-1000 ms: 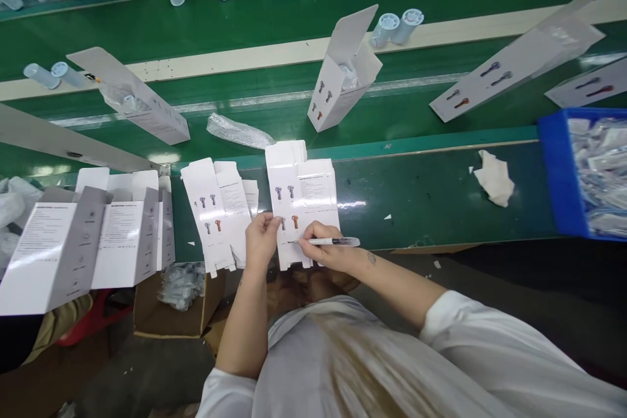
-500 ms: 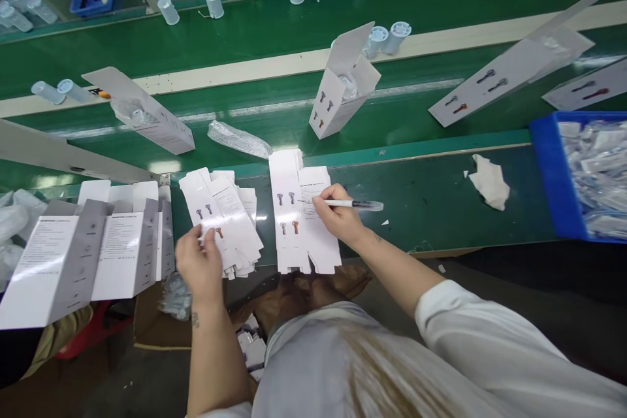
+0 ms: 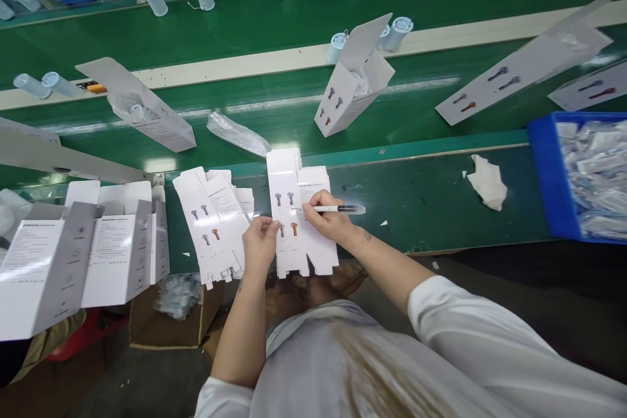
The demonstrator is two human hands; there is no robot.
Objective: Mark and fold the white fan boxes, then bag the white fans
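A flat, unfolded white carton (image 3: 300,222) lies on the dark green bench, printed with small coloured product pictures and a block of text. My right hand (image 3: 329,220) grips a clear-barrelled pen (image 3: 340,209), with its tip on the carton near the pictures. My left hand (image 3: 260,245) pinches the carton's left edge. Just left of it lies a stack of similar flat cartons (image 3: 213,222), partly overlapped. My forearms and white sleeves enter from below.
Grey-and-white cartons (image 3: 83,255) stand at the left. A blue bin of plastic-wrapped items (image 3: 553,176) sits at the right, with a crumpled tissue (image 3: 487,183) nearby. Beyond lies a green conveyor belt (image 3: 274,32) carrying cartons and pale cylinders. A cardboard box (image 3: 166,333) sits below the bench.
My left hand has moved right from the stack onto the carton's edge. My right hand and pen have shifted slightly down and left.
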